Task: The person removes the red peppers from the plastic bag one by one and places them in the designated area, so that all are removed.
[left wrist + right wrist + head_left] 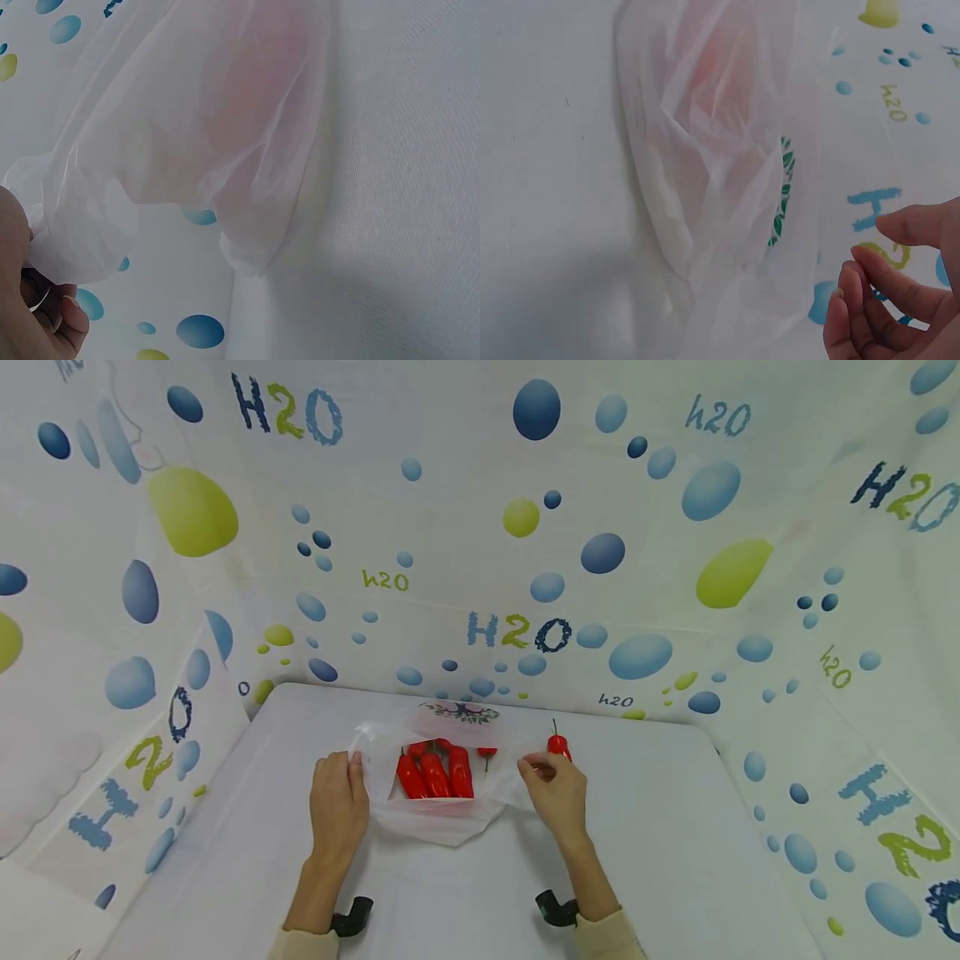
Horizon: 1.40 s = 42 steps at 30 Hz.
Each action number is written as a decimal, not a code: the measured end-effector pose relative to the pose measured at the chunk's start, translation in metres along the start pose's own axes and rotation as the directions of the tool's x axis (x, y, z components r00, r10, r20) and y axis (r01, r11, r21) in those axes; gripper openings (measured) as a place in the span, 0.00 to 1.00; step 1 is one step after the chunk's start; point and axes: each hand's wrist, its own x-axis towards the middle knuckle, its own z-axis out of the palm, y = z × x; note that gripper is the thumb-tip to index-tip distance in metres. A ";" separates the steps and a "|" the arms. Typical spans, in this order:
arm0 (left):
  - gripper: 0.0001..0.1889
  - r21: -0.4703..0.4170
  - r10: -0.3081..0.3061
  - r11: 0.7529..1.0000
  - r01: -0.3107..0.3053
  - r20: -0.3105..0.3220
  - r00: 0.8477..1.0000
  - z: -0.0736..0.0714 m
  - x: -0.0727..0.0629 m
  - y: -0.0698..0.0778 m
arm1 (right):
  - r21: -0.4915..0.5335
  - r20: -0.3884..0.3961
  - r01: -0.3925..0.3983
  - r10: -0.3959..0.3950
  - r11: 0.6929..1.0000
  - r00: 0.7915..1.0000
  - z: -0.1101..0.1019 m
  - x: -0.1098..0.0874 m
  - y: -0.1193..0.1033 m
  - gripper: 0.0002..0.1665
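Observation:
A thin white plastic bag lies at the middle of the white table, with several red peppers showing through it. My left hand pinches the bag's left edge; the left wrist view shows the film bunched against my curled fingers. At the bag's right edge sits my right hand. In the right wrist view its fingers curl loosely, thumb apart, beside the bag. One loose red pepper is just behind that hand.
Curtains printed with blue and green bubbles and "H2O" close in the table on the left, back and right. The bag carries a green leaf print. Black wrist mounts show at both forearms.

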 end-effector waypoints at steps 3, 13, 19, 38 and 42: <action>0.10 -0.004 0.000 1.000 -0.001 -0.004 1.000 0.000 0.000 0.000 | 0.006 0.035 0.001 -0.001 1.000 0.999 0.003 -0.003 -0.003 0.06; 0.09 -0.004 0.014 1.000 -0.014 -0.021 1.000 0.001 0.001 0.001 | 0.046 0.104 -0.026 0.021 0.999 0.994 0.010 -0.012 -0.006 0.07; 0.09 -0.006 0.013 1.000 -0.013 -0.022 1.000 0.001 0.000 0.000 | 0.051 0.146 -0.037 0.030 0.998 0.989 0.021 -0.017 -0.003 0.08; 0.09 -0.011 0.043 0.999 -0.044 -0.043 0.998 0.001 0.000 -0.001 | 0.018 0.201 -0.032 0.028 0.999 0.979 0.051 -0.024 -0.003 0.06; 0.09 -0.011 0.047 0.999 -0.048 -0.042 0.998 0.001 0.001 -0.002 | 0.016 0.226 -0.044 0.039 0.999 0.973 0.056 -0.027 -0.001 0.08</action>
